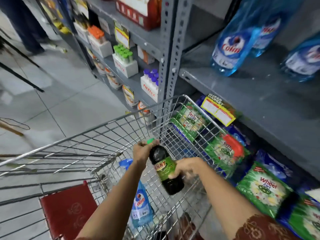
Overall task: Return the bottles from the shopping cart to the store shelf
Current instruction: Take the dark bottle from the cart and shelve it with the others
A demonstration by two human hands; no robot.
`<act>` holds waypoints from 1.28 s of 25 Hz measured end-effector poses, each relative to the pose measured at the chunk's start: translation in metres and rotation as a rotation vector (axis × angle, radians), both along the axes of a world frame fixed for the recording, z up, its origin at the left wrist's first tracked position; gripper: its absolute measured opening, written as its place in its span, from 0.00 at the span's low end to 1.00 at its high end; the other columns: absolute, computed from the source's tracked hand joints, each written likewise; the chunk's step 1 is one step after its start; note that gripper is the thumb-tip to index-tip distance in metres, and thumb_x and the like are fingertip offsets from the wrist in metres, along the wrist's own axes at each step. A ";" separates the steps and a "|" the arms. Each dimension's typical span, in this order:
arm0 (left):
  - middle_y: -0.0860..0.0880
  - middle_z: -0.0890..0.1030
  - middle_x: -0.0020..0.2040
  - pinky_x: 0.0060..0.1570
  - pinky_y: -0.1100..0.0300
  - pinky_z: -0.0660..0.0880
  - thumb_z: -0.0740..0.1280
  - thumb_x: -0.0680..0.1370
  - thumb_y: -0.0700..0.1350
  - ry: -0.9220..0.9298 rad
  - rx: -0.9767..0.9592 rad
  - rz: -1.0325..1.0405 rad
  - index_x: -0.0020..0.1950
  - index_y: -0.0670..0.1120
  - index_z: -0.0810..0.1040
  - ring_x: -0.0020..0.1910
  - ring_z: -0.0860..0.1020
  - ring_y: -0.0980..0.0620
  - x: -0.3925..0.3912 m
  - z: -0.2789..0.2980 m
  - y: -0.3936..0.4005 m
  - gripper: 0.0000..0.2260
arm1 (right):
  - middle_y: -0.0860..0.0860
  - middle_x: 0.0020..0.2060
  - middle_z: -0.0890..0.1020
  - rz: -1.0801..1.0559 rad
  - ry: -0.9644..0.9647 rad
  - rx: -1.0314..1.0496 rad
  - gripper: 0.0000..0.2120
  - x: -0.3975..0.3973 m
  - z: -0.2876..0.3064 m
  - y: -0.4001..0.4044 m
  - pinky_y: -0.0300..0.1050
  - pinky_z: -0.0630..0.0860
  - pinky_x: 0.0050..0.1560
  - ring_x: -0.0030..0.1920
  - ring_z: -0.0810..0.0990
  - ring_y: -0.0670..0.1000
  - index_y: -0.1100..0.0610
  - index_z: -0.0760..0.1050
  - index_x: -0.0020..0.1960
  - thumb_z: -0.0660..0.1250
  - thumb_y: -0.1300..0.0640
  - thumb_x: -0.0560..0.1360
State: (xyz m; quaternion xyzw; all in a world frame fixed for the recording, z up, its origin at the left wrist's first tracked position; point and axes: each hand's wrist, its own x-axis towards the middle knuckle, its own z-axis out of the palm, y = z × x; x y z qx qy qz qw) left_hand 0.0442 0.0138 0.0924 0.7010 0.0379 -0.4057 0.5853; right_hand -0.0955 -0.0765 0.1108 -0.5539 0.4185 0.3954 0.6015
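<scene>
**Dark bottle held over the cart in both hands**

Left hand (pixel 144 150) closed around the neck of a dark bottle (pixel 165 168), just under its green cap (pixel 150 141). Right hand (pixel 187 168) wrapped around the green label at mid-body, fingers (pixel 174 174) curled across the front. Bottle tilted, cap away from the camera and base toward it, held above the wire cart (pixel 97 134), inside its rim.

Lower in the cart, a blue spray bottle (pixel 141 207) lying partly under the left forearm, its trigger head pointing up toward the far end. Red seat flap (pixel 67 212) at the near end of the cart.

To the right, a grey shelf (pixel 242 94) carrying more blue bottles (pixel 232 49) of the same brand, leaning and blurred. Below that shelf, green detergent bags (pixel 265 187) stacked in a row. A yellow price tag (pixel 219 110) hanging from the shelf edge. Further left along the rack, white boxes of capped tubes (pixel 125 62) in green, orange and purple.
</scene>
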 end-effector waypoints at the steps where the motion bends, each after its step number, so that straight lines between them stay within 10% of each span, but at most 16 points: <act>1: 0.48 0.76 0.32 0.22 0.69 0.73 0.76 0.65 0.39 0.008 -0.056 0.006 0.37 0.44 0.70 0.24 0.77 0.57 -0.003 0.018 -0.005 0.15 | 0.55 0.53 0.79 -0.075 -0.034 0.055 0.20 -0.006 0.016 0.001 0.53 0.72 0.55 0.57 0.76 0.58 0.59 0.69 0.63 0.67 0.64 0.72; 6: 0.49 0.82 0.27 0.28 0.63 0.78 0.73 0.67 0.39 0.088 -0.376 -0.192 0.29 0.45 0.80 0.24 0.79 0.52 -0.038 0.120 -0.016 0.07 | 0.47 0.35 0.86 -0.184 -0.265 0.205 0.15 -0.056 0.092 0.011 0.42 0.81 0.39 0.38 0.84 0.46 0.59 0.70 0.61 0.61 0.65 0.74; 10: 0.50 0.81 0.29 0.32 0.63 0.76 0.67 0.71 0.39 0.152 -0.590 -0.391 0.32 0.45 0.82 0.28 0.77 0.54 -0.091 0.200 -0.014 0.08 | 0.50 0.37 0.87 -0.265 -0.484 0.279 0.27 -0.113 0.154 0.021 0.44 0.82 0.37 0.38 0.85 0.49 0.58 0.78 0.50 0.80 0.60 0.52; 22: 0.50 0.86 0.34 0.37 0.63 0.80 0.66 0.72 0.38 0.087 -0.733 -0.666 0.45 0.43 0.79 0.33 0.83 0.55 -0.240 0.310 -0.016 0.04 | 0.51 0.40 0.86 -0.570 -0.834 -0.036 0.40 -0.262 0.232 0.047 0.53 0.69 0.65 0.51 0.79 0.54 0.57 0.79 0.50 0.84 0.58 0.38; 28: 0.49 0.85 0.33 0.40 0.57 0.77 0.64 0.75 0.41 0.092 -0.765 -0.638 0.42 0.43 0.79 0.36 0.80 0.50 -0.275 0.306 -0.046 0.05 | 0.52 0.43 0.85 -0.751 -0.899 -0.194 0.21 -0.292 0.241 0.036 0.51 0.71 0.60 0.48 0.81 0.54 0.60 0.73 0.58 0.69 0.69 0.65; 32: 0.51 0.85 0.32 0.36 0.62 0.79 0.62 0.76 0.39 0.000 -0.796 -0.668 0.45 0.43 0.79 0.34 0.81 0.55 -0.288 0.310 -0.081 0.06 | 0.63 0.61 0.74 -1.057 -0.891 -0.342 0.26 -0.302 0.233 0.005 0.58 0.64 0.68 0.64 0.72 0.62 0.62 0.63 0.68 0.60 0.74 0.72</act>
